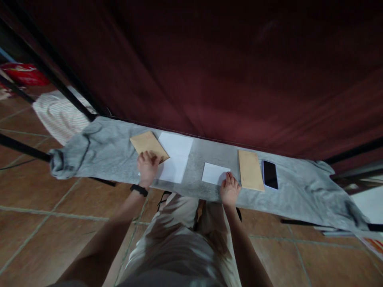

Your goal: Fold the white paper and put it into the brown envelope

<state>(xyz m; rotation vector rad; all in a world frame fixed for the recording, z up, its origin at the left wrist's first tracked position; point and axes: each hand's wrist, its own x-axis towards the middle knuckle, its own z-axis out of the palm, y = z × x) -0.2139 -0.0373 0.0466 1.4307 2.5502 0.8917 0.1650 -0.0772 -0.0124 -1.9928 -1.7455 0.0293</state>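
Two bare hands rested well apart among papers. The left hand (147, 167), with a black wristband (139, 189) below it, had its fingers bent at the near edge of a brown envelope (149, 142), which lay aslant over part of a white sheet (179, 145); whether they pinched or only pressed, I could not tell. The right hand (230, 187) touched the right edge of a small white paper (213, 173), its grip too small to make out. The step in hand looked like arranging or taking up these pieces; lifting either would have called for a light pinch that spared the edges. A second envelope (250, 169) lay just beside the right hand, then a phone (270, 174), all on a gray cloth (296, 179) before a dark red curtain (227, 79).
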